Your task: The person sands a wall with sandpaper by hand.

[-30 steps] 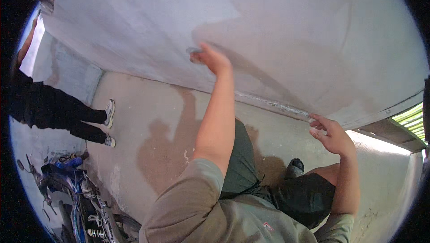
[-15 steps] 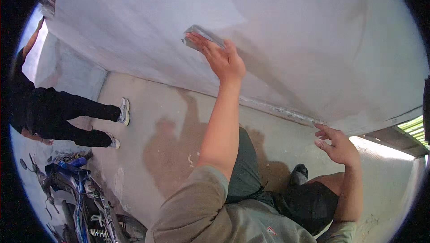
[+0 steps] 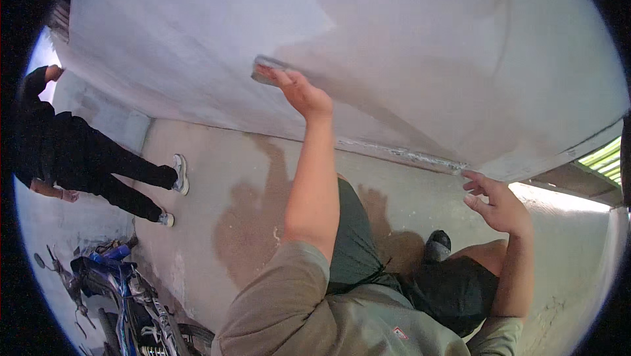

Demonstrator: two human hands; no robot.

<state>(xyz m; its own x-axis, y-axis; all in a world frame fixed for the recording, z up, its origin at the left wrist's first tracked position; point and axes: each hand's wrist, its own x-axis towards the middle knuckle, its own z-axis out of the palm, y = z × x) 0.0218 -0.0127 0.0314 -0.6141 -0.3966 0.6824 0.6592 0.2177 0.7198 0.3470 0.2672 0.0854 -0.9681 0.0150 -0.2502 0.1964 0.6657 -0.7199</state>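
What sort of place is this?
Probably a garage, carport or similar utility space, though the view can't settle which. Signs: a blue-and-black motorcycle parked at the lower left, a bare concrete-looking floor, and a plain grey wall.

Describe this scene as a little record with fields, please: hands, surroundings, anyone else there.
Left hand: fingers laid over a flat grey pad, apparently against the wall
Right hand: fingers apart, nothing seen in it, near the wall's base
Wall: pale grey, smooth-looking
Other person: at the left, in dark clothes
Motorbike: lower left, partly blue
Floor: bears shadows
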